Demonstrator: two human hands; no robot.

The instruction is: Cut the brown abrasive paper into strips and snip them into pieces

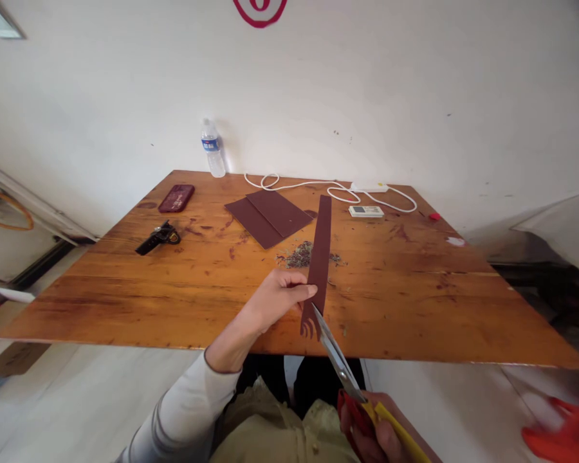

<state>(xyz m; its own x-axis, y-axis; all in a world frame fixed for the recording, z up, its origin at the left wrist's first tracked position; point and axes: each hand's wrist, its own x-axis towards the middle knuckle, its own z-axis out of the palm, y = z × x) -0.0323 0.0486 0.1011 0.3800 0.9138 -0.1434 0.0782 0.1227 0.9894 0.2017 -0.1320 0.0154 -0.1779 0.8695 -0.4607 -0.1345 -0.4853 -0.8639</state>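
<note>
A long dark-maroon strip (pixel 321 244), sheet-like as sandpaper or card, is pinched between the thumb and fingers of my left hand (pixel 287 292). Its near end is cut into narrow curling slivers. In my right hand (pixel 374 437) are scissors (pixel 338 360) with red and yellow handles. Their blade tips meet the strip just below my left thumb; how far the blades are apart I cannot tell. Behind the strip lies a small heap of fine clippings (pixel 299 255). Farther back rest maroon sheets (pixel 270 218), one overlapping another.
On the wooden table (pixel 174 308) are a red phone-like case (pixel 176 198), a black strap with a buckle (pixel 159 236), a plastic bottle (pixel 213 151), a white remote-like device (pixel 365 211) and a power strip (pixel 369 187) with a looping cord. A wall stands behind.
</note>
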